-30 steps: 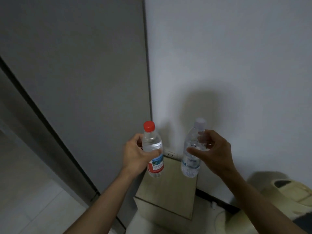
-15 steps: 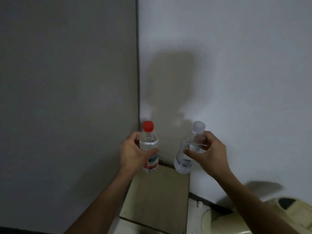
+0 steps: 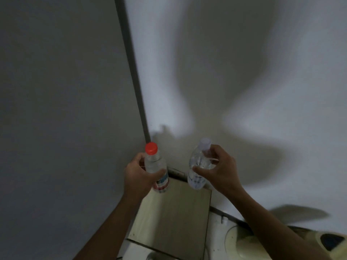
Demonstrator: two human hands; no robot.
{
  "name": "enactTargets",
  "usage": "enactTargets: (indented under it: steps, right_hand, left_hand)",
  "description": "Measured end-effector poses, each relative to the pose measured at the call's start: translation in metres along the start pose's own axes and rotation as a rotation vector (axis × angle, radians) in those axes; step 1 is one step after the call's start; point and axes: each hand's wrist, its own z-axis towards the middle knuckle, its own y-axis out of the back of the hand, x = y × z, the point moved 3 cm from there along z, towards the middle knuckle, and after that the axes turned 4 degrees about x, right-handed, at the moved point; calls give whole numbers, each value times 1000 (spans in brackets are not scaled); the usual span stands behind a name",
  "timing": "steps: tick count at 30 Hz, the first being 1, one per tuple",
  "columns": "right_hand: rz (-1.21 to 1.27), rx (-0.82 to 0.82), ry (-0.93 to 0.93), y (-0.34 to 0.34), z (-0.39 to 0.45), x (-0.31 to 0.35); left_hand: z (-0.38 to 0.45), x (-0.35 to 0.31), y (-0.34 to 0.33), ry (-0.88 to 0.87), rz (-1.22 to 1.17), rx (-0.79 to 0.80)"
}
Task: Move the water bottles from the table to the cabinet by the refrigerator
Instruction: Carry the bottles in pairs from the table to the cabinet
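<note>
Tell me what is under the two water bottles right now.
Below the red-capped bottle and the clear-capped bottle lies the pale wooden cabinet top, bare where visible. Whether the bottle bases touch it cannot be told. The left hand and forearm cover its left edge.

Small light-wood square-topped cabinet point(image 3: 174, 212) stands in the corner between grey refrigerator side point(image 3: 65, 109) and white wall point(image 3: 244, 72).

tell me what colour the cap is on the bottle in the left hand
Red, seen in the head view: the cap on the bottle gripped by the left hand.
</note>
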Motion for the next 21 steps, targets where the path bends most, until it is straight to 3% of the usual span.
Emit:
enactTargets:
  steps: [8, 21]
  right_hand:
    - [-41, 61, -22, -25, 18, -28]
    - [-15, 56, -151, -102, 5, -87]
  left_hand:
    - [17, 41, -3, -23, 76, -69]
    - [45, 148, -23, 31, 74, 54]
